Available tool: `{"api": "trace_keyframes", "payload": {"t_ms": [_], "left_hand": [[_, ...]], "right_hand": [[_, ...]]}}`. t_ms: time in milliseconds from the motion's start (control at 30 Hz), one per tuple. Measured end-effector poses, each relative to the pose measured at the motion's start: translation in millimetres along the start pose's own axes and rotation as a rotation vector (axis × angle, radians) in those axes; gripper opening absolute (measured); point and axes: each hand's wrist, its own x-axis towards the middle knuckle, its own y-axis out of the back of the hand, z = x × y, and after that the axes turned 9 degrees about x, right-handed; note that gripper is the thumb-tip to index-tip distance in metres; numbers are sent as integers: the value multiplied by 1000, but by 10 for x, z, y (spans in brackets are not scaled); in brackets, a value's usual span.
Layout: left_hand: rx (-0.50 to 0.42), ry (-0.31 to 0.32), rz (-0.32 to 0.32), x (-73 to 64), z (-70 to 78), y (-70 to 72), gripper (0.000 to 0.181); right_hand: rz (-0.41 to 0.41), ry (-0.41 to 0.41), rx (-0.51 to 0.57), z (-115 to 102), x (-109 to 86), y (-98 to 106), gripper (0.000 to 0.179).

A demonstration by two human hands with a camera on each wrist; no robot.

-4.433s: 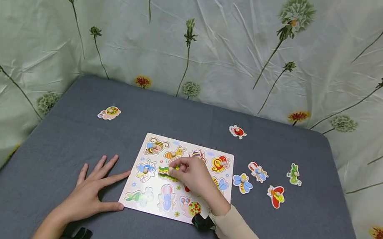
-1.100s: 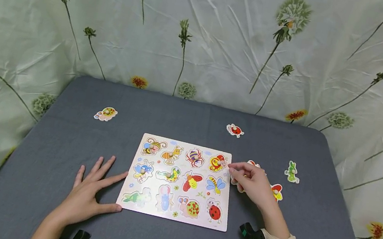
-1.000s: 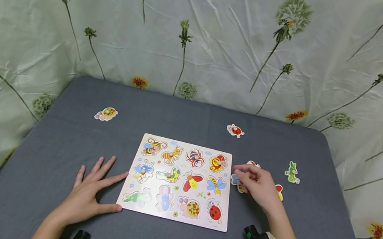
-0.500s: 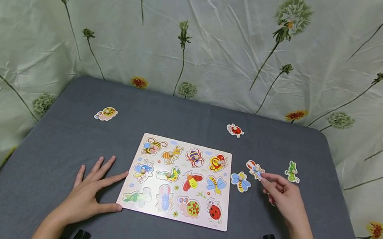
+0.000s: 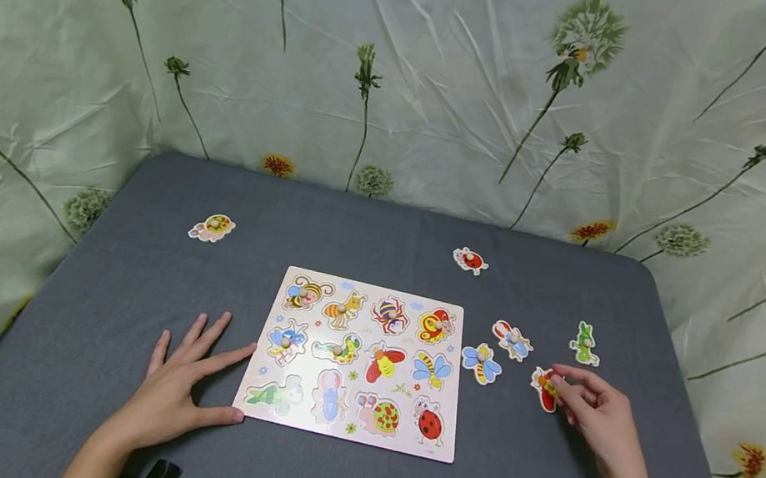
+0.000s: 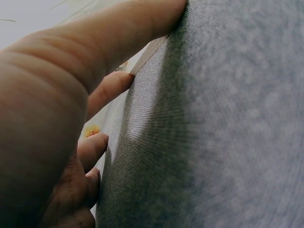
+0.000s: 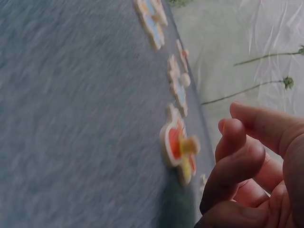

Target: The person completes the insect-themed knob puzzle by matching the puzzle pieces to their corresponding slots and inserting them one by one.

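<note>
My left hand lies with fingers spread on the cloth, thumb and index fingertips at the left edge of the wooden peg puzzle board. In the left wrist view, its fingers rest along the cloth. My right hand hovers beside a red-winged insect puzzle piece. In the right wrist view, that piece lies on the cloth with its wooden knob exposed, and the loosely bent fingers are a little apart from it. Insect pieces with knobs sit in the board's top row and part of its middle row.
Near the board's right side lie a blue-winged piece and a beetle piece. A green piece is farther right. A ladybug piece and a snail piece lie toward the back. A flowered curtain hangs behind the table.
The right hand has left the caterpillar piece in the board and moved right, past the blue-winged and beetle pieces, to the red-winged piece. The left hand stays at the board's edge.
</note>
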Motion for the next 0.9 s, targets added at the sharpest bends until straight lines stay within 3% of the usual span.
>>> {"api": "trace_keyframes", "payload": {"t_ms": [267,900], "left_hand": [[-2,-6,1,-8,2,-6,93],[-6,1,1,-5,-6,-11,93]], "right_hand": [[41,-35,-60,102,-18,10,49],[57,-11,-69,126,-3,-46,43]]}}
